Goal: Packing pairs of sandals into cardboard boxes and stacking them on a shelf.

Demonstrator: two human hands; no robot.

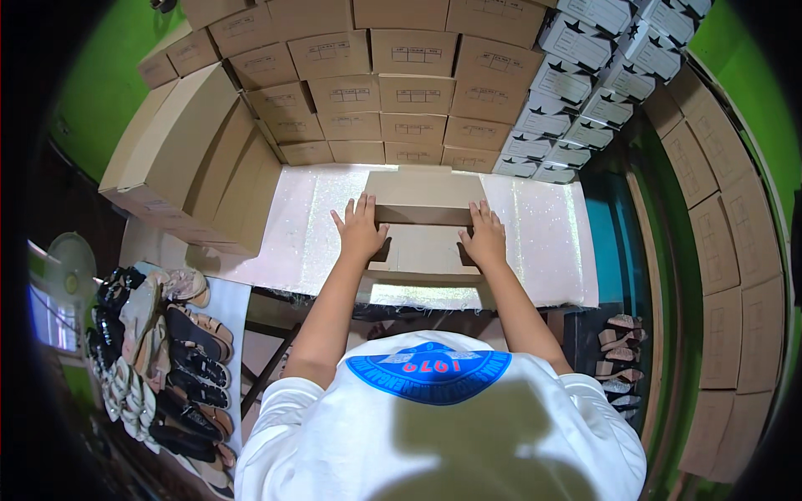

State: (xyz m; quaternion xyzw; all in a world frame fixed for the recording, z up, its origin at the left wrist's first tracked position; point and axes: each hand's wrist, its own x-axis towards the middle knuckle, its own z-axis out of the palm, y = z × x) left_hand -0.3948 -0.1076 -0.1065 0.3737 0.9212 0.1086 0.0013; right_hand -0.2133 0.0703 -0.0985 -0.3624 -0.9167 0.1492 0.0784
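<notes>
A brown cardboard box (424, 250) rests on the pale, glittery cloth of the table in front of me, its lid flap (422, 185) raised along the far side. My left hand (361, 230) lies against the left side of the box, fingers stretched out and thumb apart. On the opposite side, my right hand (485, 235) touches the box with its fingers extended too. Neither hand wraps round anything. A dark gap shows between the near panel and the raised flap; what lies inside is hidden.
Stacked brown boxes (413, 88) wall off the table's far edge, with white star-marked boxes (561, 79) at right. A large open carton (196, 159) stands at left. Several sandals (196, 334) sit on a lower surface at left; more shoes (621, 351) are low at right.
</notes>
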